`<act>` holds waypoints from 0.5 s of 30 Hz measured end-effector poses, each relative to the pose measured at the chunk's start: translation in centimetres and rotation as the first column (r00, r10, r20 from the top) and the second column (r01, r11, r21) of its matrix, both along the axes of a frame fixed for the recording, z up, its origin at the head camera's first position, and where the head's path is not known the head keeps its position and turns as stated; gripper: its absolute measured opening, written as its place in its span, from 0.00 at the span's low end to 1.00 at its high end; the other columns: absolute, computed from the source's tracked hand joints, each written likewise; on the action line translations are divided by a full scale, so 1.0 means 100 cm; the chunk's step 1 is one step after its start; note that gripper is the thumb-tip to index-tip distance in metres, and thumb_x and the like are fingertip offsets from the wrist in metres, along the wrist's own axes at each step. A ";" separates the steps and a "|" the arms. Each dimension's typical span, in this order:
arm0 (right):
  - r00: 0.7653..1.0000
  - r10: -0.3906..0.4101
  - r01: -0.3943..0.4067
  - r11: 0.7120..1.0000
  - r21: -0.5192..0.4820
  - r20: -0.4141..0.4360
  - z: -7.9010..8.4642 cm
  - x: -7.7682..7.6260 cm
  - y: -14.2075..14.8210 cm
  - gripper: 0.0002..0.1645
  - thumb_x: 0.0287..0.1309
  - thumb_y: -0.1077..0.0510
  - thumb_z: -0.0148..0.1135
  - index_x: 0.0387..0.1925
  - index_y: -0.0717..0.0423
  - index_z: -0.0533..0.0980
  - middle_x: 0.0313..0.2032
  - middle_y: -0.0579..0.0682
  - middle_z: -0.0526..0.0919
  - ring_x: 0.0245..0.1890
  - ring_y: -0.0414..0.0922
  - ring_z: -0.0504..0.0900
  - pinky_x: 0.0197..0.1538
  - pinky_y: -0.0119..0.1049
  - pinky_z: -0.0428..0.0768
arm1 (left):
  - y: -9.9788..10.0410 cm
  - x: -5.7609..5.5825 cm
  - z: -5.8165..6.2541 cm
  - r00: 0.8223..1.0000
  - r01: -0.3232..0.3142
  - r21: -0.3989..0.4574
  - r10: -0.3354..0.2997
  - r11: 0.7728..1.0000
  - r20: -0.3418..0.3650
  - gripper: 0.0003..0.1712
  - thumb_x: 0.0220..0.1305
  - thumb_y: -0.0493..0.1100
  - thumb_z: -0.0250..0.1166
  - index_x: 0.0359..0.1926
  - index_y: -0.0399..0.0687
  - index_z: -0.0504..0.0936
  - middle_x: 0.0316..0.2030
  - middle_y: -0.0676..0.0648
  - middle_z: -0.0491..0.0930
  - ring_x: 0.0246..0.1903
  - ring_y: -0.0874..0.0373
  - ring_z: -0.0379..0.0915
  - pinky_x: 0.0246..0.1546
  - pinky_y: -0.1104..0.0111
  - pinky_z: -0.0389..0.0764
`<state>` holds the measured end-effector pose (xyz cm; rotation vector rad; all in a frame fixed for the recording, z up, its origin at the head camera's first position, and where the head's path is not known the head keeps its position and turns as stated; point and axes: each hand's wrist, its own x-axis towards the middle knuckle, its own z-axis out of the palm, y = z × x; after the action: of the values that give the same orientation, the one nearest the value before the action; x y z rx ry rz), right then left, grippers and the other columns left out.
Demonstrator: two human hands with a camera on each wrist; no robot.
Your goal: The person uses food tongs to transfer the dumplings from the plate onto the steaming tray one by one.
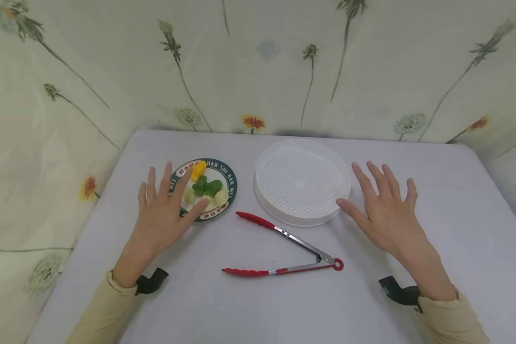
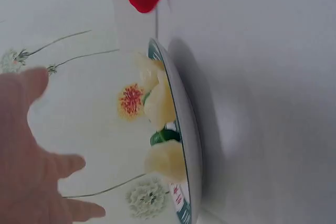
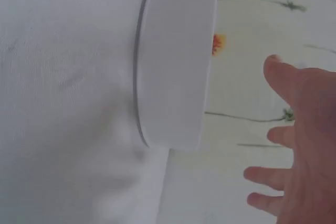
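Observation:
With fingers spread, my left hand [image 1: 161, 215] hovers over the left side of a green-rimmed plate [image 1: 231, 179]. On that plate lie a yellow piece [image 1: 198, 169], green pieces [image 1: 212, 187] and several pale cream pieces [image 1: 221, 197]; their exact kind is unclear. My right hand [image 1: 389, 217], also spread and holding nothing, is just right of a round white steamer tray [image 1: 301, 179] with a perforated bottom. Between the hands, nearer to me, red-tipped metal tongs [image 1: 301, 241] lie spread apart, their hinge to the right. In the left wrist view, the cream pieces [image 2: 160, 106] rise above the plate's edge.
A white-covered table [image 1: 284, 310] carries everything. Behind it and on the left hangs a pale cloth [image 1: 249, 71] printed with flowers. Dark wrist mounts [image 1: 399, 290] stick out at both sleeves.

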<state>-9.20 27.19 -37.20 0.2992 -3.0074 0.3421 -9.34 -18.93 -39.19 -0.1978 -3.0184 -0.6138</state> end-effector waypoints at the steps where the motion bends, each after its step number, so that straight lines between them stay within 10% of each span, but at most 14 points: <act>1: 0.999 0.020 -0.020 1.000 -0.009 -0.025 0.000 0.000 -0.002 0.52 0.75 0.32 0.59 0.87 0.47 0.51 0.82 0.67 0.58 0.82 0.69 0.52 0.75 0.85 0.45 | -0.001 0.000 0.000 1.000 -0.008 0.045 0.007 0.999 0.018 0.50 0.76 0.72 0.56 0.87 0.59 0.53 0.87 0.34 0.42 0.84 0.22 0.30 0.79 0.20 0.42; 6: 0.989 0.101 -0.108 0.992 -0.063 -0.107 0.004 0.000 -0.014 0.32 0.73 0.44 0.68 0.72 0.50 0.74 0.66 0.63 0.79 0.68 0.66 0.69 0.63 0.77 0.60 | -0.011 0.002 0.000 0.996 -0.083 0.284 0.068 0.955 0.063 0.44 0.81 0.61 0.58 0.86 0.49 0.56 0.85 0.33 0.52 0.84 0.27 0.46 0.80 0.24 0.54; 15: 0.982 0.173 -0.180 0.978 -0.103 -0.072 -0.001 0.012 -0.032 0.20 0.74 0.47 0.67 0.59 0.52 0.81 0.52 0.53 0.85 0.55 0.57 0.78 0.63 0.69 0.66 | -0.023 0.015 0.001 0.967 -0.254 0.539 0.204 0.803 0.151 0.35 0.83 0.51 0.58 0.84 0.54 0.62 0.83 0.40 0.62 0.79 0.35 0.64 0.78 0.40 0.73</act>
<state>-8.04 24.04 -37.27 0.5584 -2.8935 0.5011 -7.86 -21.25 -39.14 0.2279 -2.7137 -1.4559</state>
